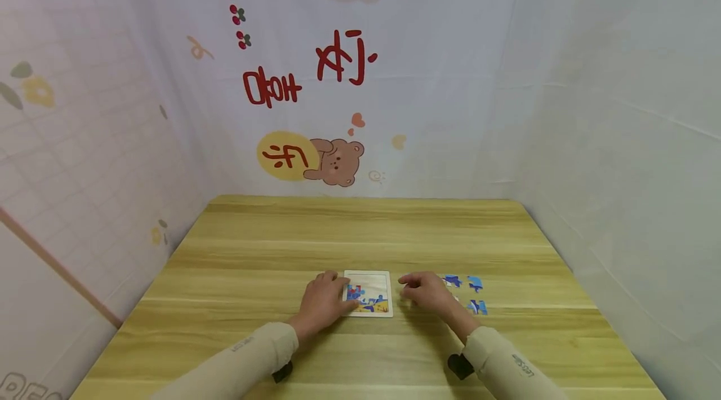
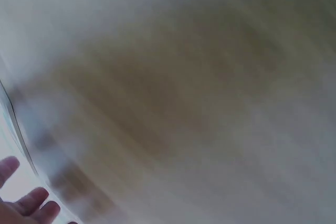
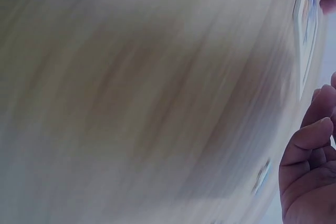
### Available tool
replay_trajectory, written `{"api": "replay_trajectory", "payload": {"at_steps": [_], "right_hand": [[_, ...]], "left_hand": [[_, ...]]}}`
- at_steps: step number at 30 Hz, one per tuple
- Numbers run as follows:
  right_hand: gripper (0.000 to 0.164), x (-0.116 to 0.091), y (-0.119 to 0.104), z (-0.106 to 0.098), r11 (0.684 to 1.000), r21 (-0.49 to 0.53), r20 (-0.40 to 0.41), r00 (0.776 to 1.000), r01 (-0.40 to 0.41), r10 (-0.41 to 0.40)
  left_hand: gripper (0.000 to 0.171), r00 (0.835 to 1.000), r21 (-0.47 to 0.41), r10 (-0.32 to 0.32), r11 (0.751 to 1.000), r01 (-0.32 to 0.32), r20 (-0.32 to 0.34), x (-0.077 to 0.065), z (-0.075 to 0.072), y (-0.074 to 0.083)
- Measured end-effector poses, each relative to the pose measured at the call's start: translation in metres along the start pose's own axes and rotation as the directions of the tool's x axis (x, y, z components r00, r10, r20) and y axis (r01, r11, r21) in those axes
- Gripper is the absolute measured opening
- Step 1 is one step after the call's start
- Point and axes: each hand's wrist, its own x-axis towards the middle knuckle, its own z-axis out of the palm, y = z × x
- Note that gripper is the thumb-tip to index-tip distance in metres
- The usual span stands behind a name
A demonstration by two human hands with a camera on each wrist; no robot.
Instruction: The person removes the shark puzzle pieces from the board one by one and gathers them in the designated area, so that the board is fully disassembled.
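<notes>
A square jigsaw tray (image 1: 390,293) with a white rim lies on the table. Joined puzzle pieces (image 1: 376,307) in blue, yellow and red fill its lower and left part; bare backing shows above them. My left hand (image 1: 325,301) rests at the tray's left edge, thumb reaching over the lower left corner. To the right of the tray hovers my right hand (image 1: 427,292), fingers loosely bent, thumb and forefinger apart with nothing seen between them. In the right wrist view, the tray (image 3: 301,40) stands beyond the fingertips, and a loose piece (image 3: 261,177) lies nearby.
Several loose blue and white puzzle pieces (image 1: 475,284) lie right of the right hand, partly hidden by it. The wooden table (image 1: 270,243) meets printed cloth walls (image 1: 439,106) at the back and sides. Both wrist views are mostly blurred tabletop.
</notes>
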Motion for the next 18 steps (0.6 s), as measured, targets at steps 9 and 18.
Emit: {"api": "replay_trajectory", "payload": {"at_steps": [9,18], "right_hand": [[0.027,0.020,-0.021,0.040,0.998,0.068,0.054,0.999,-0.014,0.011],[0.020,0.027,-0.023,0.061,1.000,0.001,0.060,0.998,-0.012,0.012]], "left_hand": [[0.059,0.996,-0.050,0.034,0.998,-0.030,0.078,0.001,-0.009,-0.018],[0.053,0.995,-0.009,0.084,0.996,-0.083,0.049,-0.001,-0.010,-0.016]]}}
